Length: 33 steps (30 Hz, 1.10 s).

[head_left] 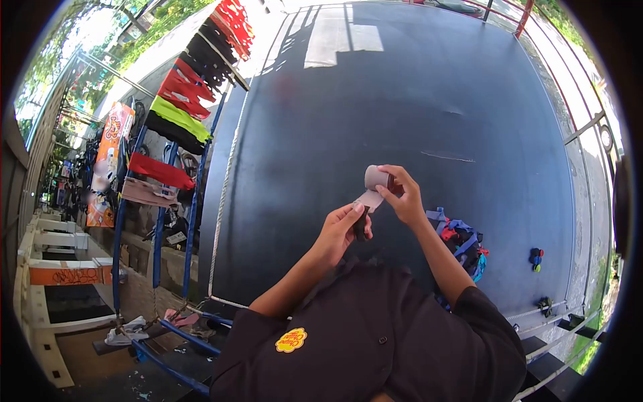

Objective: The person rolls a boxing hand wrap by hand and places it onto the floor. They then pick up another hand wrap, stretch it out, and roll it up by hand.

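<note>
My right hand (405, 195) grips a roll of pale tape (375, 175) by its side, thumb and fingers closed around it. From the roll a short strip of tape (368, 199) runs down to my left hand (339, 231). That hand is closed, its thumb pressing the strip's end against a short, dark, handle-like object (362, 226). The exact kind of the dark object cannot be made out, as the fingers cover part of it. Both hands are close together in front of my dark shirt (362, 321).
Below lies a large dark mat (321, 134), bordered on the left by a white rope (224, 201). Colourful cloth straps (462, 241) are heaped to the right, with a small dark bundle (536, 258) farther off. Red, black and yellow cloths (177, 114) hang on blue rails at left.
</note>
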Motion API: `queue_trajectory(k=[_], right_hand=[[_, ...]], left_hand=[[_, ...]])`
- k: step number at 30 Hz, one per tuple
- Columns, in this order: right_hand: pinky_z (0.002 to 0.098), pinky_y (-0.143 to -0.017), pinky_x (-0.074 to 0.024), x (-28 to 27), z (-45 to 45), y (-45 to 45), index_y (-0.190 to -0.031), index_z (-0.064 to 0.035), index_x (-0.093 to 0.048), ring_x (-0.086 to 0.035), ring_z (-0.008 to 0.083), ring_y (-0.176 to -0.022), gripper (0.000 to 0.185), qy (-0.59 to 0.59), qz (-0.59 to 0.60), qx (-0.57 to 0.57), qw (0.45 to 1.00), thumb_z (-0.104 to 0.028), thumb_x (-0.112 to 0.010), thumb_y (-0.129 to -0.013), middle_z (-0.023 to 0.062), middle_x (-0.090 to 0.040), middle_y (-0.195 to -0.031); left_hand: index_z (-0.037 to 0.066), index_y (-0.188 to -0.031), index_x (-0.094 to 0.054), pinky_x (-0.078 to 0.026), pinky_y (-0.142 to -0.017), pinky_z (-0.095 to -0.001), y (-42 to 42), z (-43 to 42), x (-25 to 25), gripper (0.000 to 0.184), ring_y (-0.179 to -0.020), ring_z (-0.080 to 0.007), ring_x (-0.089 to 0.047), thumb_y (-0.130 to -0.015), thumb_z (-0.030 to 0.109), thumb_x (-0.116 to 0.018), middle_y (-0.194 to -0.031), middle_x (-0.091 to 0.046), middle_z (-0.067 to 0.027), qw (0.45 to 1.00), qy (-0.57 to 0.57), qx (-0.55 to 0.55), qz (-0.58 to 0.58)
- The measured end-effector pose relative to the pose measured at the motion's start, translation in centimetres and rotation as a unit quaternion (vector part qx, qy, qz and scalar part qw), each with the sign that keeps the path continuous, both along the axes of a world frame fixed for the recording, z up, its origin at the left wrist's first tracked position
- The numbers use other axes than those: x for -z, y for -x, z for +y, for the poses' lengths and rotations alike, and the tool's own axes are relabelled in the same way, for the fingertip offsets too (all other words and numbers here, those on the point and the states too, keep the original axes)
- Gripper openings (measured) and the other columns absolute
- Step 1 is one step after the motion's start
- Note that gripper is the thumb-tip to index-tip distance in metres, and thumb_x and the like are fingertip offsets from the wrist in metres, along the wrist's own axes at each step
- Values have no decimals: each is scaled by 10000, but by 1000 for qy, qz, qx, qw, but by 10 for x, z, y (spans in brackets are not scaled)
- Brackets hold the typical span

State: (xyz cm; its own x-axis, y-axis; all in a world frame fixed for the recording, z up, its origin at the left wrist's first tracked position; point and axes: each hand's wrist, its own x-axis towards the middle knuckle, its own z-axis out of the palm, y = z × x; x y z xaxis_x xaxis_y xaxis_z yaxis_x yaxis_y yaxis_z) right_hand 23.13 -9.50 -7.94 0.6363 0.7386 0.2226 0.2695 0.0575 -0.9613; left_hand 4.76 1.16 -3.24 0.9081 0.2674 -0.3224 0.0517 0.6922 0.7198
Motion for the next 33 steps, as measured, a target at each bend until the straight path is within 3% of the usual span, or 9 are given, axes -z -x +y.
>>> queue_trajectory(k=[3, 8, 10, 20, 23, 27, 29, 30, 33], right_hand=[[295, -895, -532, -4, 15, 18, -1267, -77, -621, -634, 199, -1113, 408, -39, -76, -35, 996, -28, -694, -869, 92, -627, -1265], [346, -944, -542, -17, 42, 53, -1296, -98, -605, -629, 258, -1162, 527, -31, 44, -23, 998, 25, -723, -798, 127, -602, -1343], [362, -959, -537, -18, 52, 59, -1293, -114, -615, -624, 296, -1187, 575, -49, -112, -41, 992, 59, -742, -760, 144, -566, -1399], [373, -931, -539, 0, 97, 118, -1261, -93, -614, -661, 274, -1093, 589, -46, -116, -64, 990, 104, -754, -725, 155, -569, -1398], [364, -920, -545, -7, 102, 127, -1279, -69, -584, -679, 239, -1018, 595, -31, -97, -68, 992, 105, -747, -733, 152, -566, -1389], [379, -925, -548, -10, 108, 139, -1342, -74, -472, -680, 254, -1037, 672, -5, -63, -67, 996, 66, -769, -756, 173, -579, -1355], [389, -934, -546, -5, 112, 144, -1361, -76, -432, -676, 275, -1059, 702, -23, -108, -56, 992, 48, -782, -765, 185, -584, -1348], [398, -944, -544, -4, 114, 146, -1380, -79, -393, -673, 296, -1082, 735, -39, -149, -48, 987, 30, -794, -774, 198, -589, -1341], [415, -962, -543, -7, 117, 150, -1400, -83, -343, -659, 331, -1132, 772, -21, -170, -61, 983, 20, -802, -788, 214, -594, -1347]], left_hand=[[26, -1086, -606, -535, -719, -289, 10, 27, -7, 295, -720, -123, -620, -1085, 308, -521, -836, -645, -48, 999, -21, 19, 30], [36, -1077, -620, -526, -619, -261, 35, 65, -20, 294, -669, -117, -623, -1082, 314, -525, -838, -663, -54, 997, -11, 63, 52], [34, -1079, -623, -514, -595, -254, 42, 83, -23, 287, -674, -123, -634, -1083, 302, -518, -838, -669, -59, 997, 26, 66, 36], [38, -1091, -666, -480, -572, -236, 63, 161, -26, 377, -689, -129, -647, -1088, 350, -455, -883, -719, -79, 992, 42, 69, 92], [38, -1008, -708, -399, -529, -232, 70, 173, -36, 362, -552, -119, -506, -1043, 313, -475, -704, -651, -42, 989, -53, 101, 93], [44, -1071, -686, -398, -602, -242, 83, 192, 2, 247, -665, -121, -512, -1010, 257, -576, -778, -592, -14, 970, -210, 113, 45], [66, -1125, -657, -400, -701, -271, 79, 184, -17, 201, -832, -140, -505, -950, 165, -674, -915, -534, -14, 847, -531, 4, -29], [86, -1195, -641, -435, -863, -309, 81, 188, -18, 295, -1027, -180, -513, -911, 114, -720, -1137, -561, -42, 863, -505, 27, -24], [63, -1176, -658, -440, -982, -351, 79, 189, -23, 269, -1118, -230, -544, -909, 66, -696, -1211, -598, -76, 835, -538, 33, -110]])
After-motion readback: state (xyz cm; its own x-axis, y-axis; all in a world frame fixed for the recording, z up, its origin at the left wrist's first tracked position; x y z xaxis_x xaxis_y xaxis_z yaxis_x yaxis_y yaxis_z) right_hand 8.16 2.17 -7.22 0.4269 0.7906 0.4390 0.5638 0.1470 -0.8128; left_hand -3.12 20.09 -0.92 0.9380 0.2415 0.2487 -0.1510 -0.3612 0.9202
